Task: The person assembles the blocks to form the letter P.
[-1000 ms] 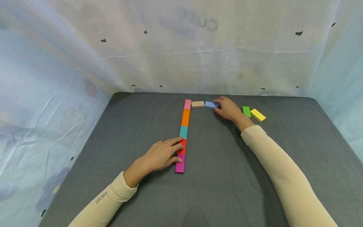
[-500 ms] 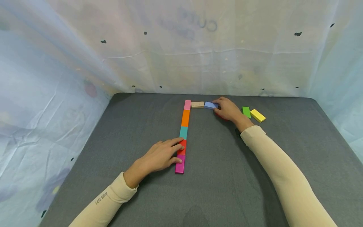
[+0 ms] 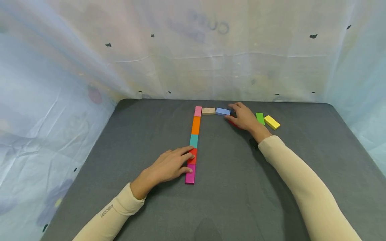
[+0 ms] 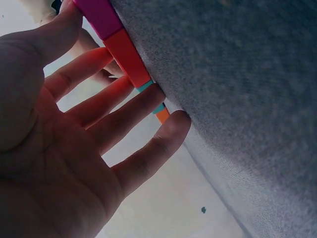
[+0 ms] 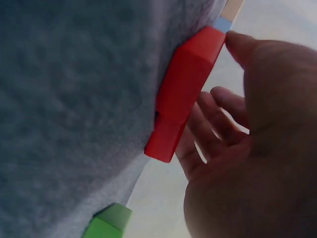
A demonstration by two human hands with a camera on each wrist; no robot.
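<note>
Pink (image 3: 198, 111), orange (image 3: 196, 125), teal (image 3: 194, 140), red (image 3: 192, 156) and magenta (image 3: 190, 174) blocks lie end to end in a column on the grey table (image 3: 120, 140). My left hand (image 3: 169, 165) rests flat beside it, straight fingers touching the red block (image 4: 126, 57) and the magenta block (image 4: 99, 15). A tan block (image 3: 208, 111) and a blue block (image 3: 222, 111) run right from the pink one. My right hand (image 3: 242, 117) hovers at the blue block's right end, fingers relaxed, over another red block (image 5: 183, 94); its thumb (image 5: 237, 42) touches that block's end.
A green block (image 3: 260, 118) and a yellow block (image 3: 272, 122) lie just right of the right hand; the green block (image 5: 106, 223) also shows in the right wrist view. Pale sheeting (image 3: 193, 60) walls the table at the back and both sides.
My right hand's fingers have drawn slightly back from the blue block's end. The left hand and the column have not moved.
</note>
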